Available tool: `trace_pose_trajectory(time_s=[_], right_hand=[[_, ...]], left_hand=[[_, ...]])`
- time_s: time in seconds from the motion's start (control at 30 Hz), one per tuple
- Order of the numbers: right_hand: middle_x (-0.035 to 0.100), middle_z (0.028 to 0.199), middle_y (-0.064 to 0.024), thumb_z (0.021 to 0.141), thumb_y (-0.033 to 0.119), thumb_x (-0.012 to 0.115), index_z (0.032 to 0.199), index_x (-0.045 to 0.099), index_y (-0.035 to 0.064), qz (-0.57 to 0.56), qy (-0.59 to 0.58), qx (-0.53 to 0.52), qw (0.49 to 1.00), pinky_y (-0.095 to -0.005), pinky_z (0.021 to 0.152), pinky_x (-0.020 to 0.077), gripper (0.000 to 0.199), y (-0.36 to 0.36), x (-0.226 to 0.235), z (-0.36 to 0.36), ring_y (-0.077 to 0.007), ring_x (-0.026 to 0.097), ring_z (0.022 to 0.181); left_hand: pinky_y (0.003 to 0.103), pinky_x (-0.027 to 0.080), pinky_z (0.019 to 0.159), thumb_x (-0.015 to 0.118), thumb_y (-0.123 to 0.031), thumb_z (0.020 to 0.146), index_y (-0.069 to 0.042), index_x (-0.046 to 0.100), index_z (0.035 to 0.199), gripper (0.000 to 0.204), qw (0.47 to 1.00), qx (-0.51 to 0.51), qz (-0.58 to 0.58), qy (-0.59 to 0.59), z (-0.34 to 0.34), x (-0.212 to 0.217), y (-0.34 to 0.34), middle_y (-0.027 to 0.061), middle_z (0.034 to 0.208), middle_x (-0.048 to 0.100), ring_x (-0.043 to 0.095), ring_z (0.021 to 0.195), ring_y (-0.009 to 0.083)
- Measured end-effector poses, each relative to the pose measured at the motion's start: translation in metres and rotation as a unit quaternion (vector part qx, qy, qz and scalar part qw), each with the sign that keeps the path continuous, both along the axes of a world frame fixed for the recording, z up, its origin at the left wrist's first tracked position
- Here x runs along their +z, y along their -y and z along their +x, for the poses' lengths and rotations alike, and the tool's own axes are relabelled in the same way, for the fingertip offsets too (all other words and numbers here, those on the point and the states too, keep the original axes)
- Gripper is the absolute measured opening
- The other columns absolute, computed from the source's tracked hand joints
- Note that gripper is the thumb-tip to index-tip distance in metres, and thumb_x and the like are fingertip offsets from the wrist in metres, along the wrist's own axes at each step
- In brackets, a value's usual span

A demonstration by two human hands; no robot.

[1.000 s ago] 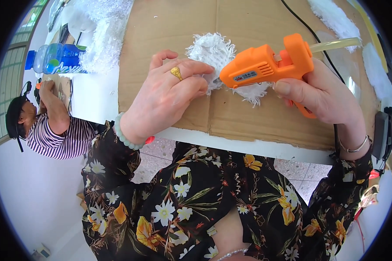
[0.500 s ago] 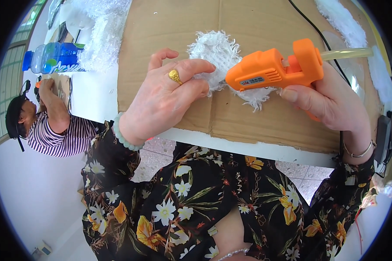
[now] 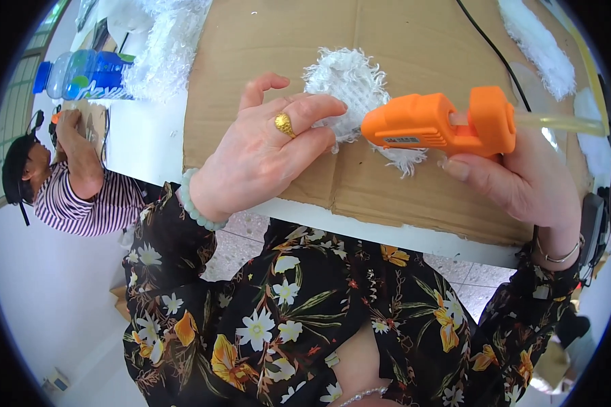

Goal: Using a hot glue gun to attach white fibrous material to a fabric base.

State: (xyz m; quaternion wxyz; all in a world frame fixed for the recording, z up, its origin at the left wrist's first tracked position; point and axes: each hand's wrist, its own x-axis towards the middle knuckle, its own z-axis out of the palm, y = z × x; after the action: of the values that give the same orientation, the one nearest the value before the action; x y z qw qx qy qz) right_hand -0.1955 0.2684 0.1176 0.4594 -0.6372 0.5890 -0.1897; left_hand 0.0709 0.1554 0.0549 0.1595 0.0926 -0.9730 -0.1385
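Note:
My right hand is closed round an orange hot glue gun, its thumb low on the near side. A pale translucent glue stick sticks out of the gun's back end. The nozzle points left, toward a shaggy white fabric piece with frayed edges; the gun's body hides part of that area. With thumb and index finger, my left hand pinches the fabric's near left edge, while its little finger is raised. The fabric lies on brown cardboard.
A blue-labelled plastic bottle lies at the left beside shaggy white material. More white strips lie at the far right, near a black cord. Another person in a striped top works at the left.
The glue gun has moved slightly right and turned, so its body sits more level and its tip is farther from my left fingers. My left hand keeps its pinch, shifted slightly right in view.

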Motion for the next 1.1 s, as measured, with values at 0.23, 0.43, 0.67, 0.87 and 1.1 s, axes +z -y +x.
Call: trace_pose_trajectory(time_s=[0.23,0.43,0.67,0.87,1.1], right_hand=[[0.059,0.084,-0.0032,0.087,0.017,0.069,0.11,0.058,-0.0006,-0.007,-0.04,-0.008,0.999,-0.0248,0.067,0.0429,0.031,-0.008,0.003,0.004,-0.0115,0.052,0.072],[0.059,0.08,-0.0017,0.086,0.014,0.07,0.114,0.057,0.0016,-0.148,-0.098,0.067,0.982,-0.0236,0.062,0.042,0.033,-0.005,-0.002,0.002,-0.0094,0.053,0.066],[0.059,0.079,-0.0043,0.083,0.015,0.072,0.109,0.06,0.0015,-0.176,-0.177,0.094,0.964,-0.0262,0.06,0.0434,0.031,-0.008,0.006,0.003,-0.0138,0.055,0.063],[0.059,0.082,-0.0053,0.083,0.016,0.073,0.11,0.06,0.0015,-0.158,-0.154,0.094,0.971,-0.0284,0.061,0.0442,0.034,-0.007,0.008,0.002,-0.0168,0.056,0.066],[0.059,0.08,-0.007,0.081,0.018,0.074,0.108,0.06,0.0016,-0.176,-0.165,0.104,0.965,-0.0301,0.062,0.0442,0.034,-0.003,0.005,0.005,-0.0214,0.057,0.065]], left_hand=[[0.05,0.037,0.095,0.068,-0.002,0.074,-0.003,0.061,0.08,0.009,0.999,-0.006,-0.002,-0.042,0.0,-0.005,0.001,0.0053,0.113,0.062,0.063,0.083,0.0189],[0.05,0.032,0.1,0.063,-0.004,0.081,-0.002,0.062,0.086,0.006,0.998,-0.022,0.0,-0.056,0.002,-0.01,0.002,0.0045,0.113,0.061,0.063,0.085,0.0176],[0.049,0.031,0.102,0.058,-0.006,0.085,-0.002,0.062,0.088,0.007,0.998,-0.022,0.01,-0.054,0.0,-0.01,0.001,0.0041,0.112,0.062,0.063,0.085,0.017],[0.05,0.031,0.101,0.059,-0.006,0.083,-0.002,0.062,0.086,0.005,0.998,-0.025,0.006,-0.057,-0.001,-0.012,0.002,0.0052,0.113,0.061,0.063,0.083,0.017],[0.049,0.037,0.097,0.067,-0.004,0.072,-0.004,0.061,0.082,0.011,0.996,-0.024,-0.02,-0.086,-0.006,-0.012,0.004,0.0063,0.113,0.061,0.059,0.099,0.0229]])
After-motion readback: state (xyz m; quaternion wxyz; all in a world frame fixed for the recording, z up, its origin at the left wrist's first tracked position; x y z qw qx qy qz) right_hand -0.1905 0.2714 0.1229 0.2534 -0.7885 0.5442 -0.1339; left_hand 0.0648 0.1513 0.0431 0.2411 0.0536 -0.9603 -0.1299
